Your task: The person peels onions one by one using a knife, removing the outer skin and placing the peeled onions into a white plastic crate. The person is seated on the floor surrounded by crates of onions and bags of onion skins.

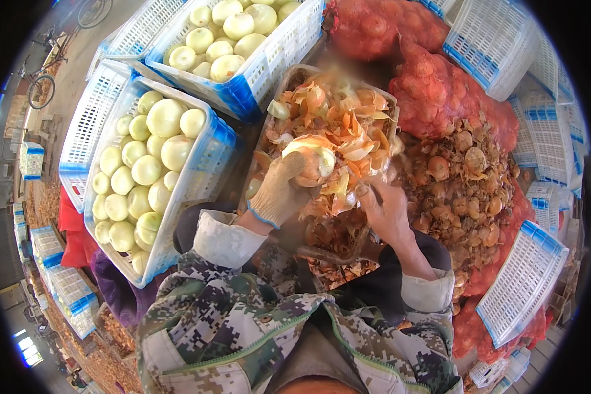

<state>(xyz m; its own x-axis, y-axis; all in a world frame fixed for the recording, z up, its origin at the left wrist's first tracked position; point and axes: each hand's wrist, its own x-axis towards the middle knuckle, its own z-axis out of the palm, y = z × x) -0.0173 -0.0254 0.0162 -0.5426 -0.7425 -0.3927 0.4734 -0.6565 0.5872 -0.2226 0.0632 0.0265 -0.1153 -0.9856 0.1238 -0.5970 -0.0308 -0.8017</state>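
My left hand, in a knitted work glove with a blue cuff edge, grips a partly peeled onion. Pale flesh shows on the onion's right side, with orange skin still around the rest. My bare right hand is just right of and below the onion, apart from it, thumb and fingers drawn together. A shiny pale spot lies by its fingertips; whether the hand holds a small tool or a piece of skin is unclear. Beneath both hands stands a tub heaped with loose onion skins.
Peeled onions fill two white-and-blue plastic crates, a near-left crate and a far crate. At right lies a pile of unpeeled onions beside red mesh sacks. Further crates stand along the right edge.
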